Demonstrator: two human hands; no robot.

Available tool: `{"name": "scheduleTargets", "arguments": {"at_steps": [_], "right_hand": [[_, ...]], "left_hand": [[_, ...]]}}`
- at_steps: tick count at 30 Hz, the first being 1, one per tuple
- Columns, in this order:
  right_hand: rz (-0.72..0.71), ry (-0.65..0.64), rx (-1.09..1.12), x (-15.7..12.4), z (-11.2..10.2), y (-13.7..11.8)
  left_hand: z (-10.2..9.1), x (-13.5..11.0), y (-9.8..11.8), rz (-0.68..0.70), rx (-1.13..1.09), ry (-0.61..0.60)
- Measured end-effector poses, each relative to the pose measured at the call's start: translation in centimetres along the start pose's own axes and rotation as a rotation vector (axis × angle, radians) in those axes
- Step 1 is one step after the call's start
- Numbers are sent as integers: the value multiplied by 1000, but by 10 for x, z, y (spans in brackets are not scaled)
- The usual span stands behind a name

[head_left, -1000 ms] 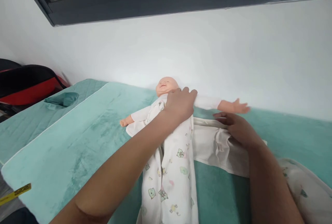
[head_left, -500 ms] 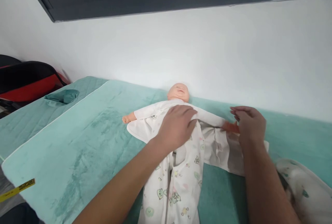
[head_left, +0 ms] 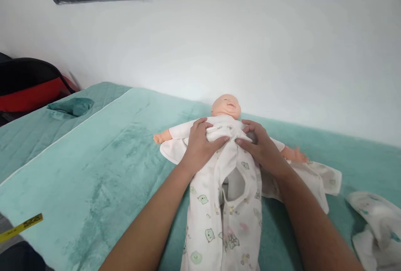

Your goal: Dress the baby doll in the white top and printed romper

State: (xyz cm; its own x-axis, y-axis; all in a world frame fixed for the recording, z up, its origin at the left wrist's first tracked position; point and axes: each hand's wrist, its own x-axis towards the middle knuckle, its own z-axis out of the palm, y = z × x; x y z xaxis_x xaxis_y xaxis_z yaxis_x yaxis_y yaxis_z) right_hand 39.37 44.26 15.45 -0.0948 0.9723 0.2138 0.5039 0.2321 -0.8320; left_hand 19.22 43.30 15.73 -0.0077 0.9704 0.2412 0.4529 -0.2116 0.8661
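Observation:
A baby doll (head_left: 225, 106) lies on its back on a teal plush mat (head_left: 103, 166), head toward the white wall. It wears a white romper (head_left: 219, 216) printed with small animals, open down the front. My left hand (head_left: 199, 145) grips the romper's left front edge at the doll's chest, fingers curled into the cloth. My right hand (head_left: 260, 147) holds the right front edge beside it, fingers pressed on the fabric. The doll's arms stick out to both sides.
Loose white cloth (head_left: 316, 177) lies spread under the doll's right-side arm. Another crumpled printed garment (head_left: 376, 225) sits at the right edge. A folded teal cloth (head_left: 70, 106) and a black-and-red bag (head_left: 28, 87) are at far left. A yellow tape (head_left: 20, 227) shows bottom left.
My right hand left the doll's outstretched arm and came onto its chest. My left hand slid along the chest and closed on the romper. Both front edges are now drawn together.

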Motion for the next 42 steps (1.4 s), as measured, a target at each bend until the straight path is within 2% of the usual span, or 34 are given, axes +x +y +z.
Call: {"name": "scheduleTargets", "arguments": {"at_steps": [3,9,14,18,23,29,33,37,42], "right_hand": [[-16,-1,-5,-1,-2,-3],[-145,63,-31,-3,0,-9],[-211,58,-18,-5,2,-11],[-125,71,-46,-7,3,-12],[-3,55,-52,-7,-1,-13],[69,-196,-106,-9,-17,-10],[97,-278,-98,-25,-22,-7],[158,-244,-60,-56,-17,-7],[193,-78,-125,-90,-2,-7]], "left_hand": [[1,-1,0,47,31,31],[1,-6,1,186,190,132],[0,-8,2,228,295,149],[0,-9,4,164,306,144],[-5,-7,7,35,278,82],[-12,1,4,43,254,-6],[-14,1,-3,89,208,-30],[-16,-7,-9,84,202,-17],[-24,-34,-19,67,244,-45]]}}
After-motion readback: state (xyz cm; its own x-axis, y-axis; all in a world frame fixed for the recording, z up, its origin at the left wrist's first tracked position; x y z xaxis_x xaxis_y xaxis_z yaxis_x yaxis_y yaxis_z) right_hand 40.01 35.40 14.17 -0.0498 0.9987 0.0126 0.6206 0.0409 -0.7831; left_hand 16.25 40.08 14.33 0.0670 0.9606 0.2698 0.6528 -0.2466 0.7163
